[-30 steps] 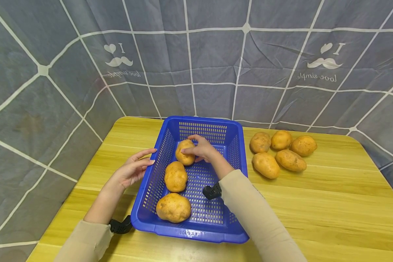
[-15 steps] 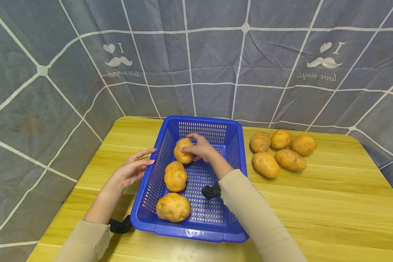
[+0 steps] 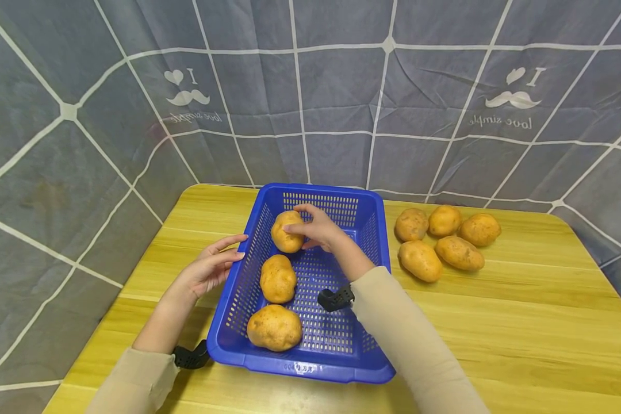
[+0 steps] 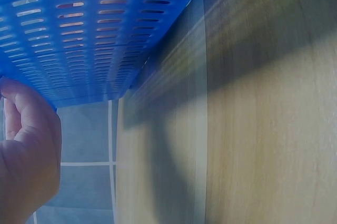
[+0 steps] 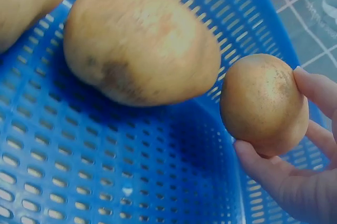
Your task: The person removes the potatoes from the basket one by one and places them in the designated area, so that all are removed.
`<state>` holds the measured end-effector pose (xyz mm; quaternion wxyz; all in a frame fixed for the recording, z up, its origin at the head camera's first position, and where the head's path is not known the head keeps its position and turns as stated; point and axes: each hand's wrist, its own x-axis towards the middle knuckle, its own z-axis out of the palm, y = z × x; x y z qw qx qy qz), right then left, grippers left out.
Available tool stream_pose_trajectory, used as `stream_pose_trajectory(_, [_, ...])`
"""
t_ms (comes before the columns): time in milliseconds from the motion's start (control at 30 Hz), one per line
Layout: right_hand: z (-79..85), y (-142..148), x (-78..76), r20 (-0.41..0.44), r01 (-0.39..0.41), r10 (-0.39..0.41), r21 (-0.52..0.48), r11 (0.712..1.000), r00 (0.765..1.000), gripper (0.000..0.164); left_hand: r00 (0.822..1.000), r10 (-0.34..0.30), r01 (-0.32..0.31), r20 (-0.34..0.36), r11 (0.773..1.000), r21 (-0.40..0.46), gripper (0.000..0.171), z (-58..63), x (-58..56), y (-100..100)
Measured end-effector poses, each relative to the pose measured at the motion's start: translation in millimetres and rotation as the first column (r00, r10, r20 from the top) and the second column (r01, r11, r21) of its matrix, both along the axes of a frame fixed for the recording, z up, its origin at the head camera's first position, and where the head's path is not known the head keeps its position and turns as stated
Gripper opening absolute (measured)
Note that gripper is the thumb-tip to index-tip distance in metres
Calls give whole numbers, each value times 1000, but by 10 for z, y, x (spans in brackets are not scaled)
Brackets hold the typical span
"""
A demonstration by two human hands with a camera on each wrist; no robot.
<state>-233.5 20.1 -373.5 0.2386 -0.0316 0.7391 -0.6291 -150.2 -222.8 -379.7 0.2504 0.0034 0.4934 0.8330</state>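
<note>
Inside the blue plastic basket (image 3: 302, 368), my right hand (image 3: 321, 230) grips a potato (image 3: 286, 233) near the far left corner. In the right wrist view, the thumb and fingers of that hand (image 5: 300, 182) are curled round the held potato (image 5: 263, 103), close to the basket wall. Two more potatoes lie along the left side: a middle potato (image 3: 278, 279) and a near potato (image 3: 274, 328). My left hand (image 3: 212, 267) is outside the basket, fingertips touching its left rim. In the left wrist view, the left hand (image 4: 29, 150) is beside the slotted wall (image 4: 79, 39).
Several loose potatoes (image 3: 457, 253) sit in a group on the wooden table (image 3: 522, 322), right of the basket. A grey curtain (image 3: 336, 115) with white lines hangs behind and to the sides. Black wrist cameras (image 3: 336, 299) are strapped to both wrists.
My right hand has shifted the gripped potato left and toward the basket's far end, widening the gap to the middle potato. The left hand keeps its place at the rim.
</note>
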Motion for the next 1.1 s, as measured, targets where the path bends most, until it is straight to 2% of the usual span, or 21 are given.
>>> stream_pose_trajectory(300, [124, 27, 27, -12, -28, 27, -55, 998, 1000, 62, 1000, -7, 7, -2, 1000, 8, 34, -3, -18, 11])
stream_pose_trajectory(1100, [515, 291, 265, -50, -127, 121, -163, 978, 991, 59, 1000, -1, 1, 6, 1000, 19, 33, -21, -11, 3])
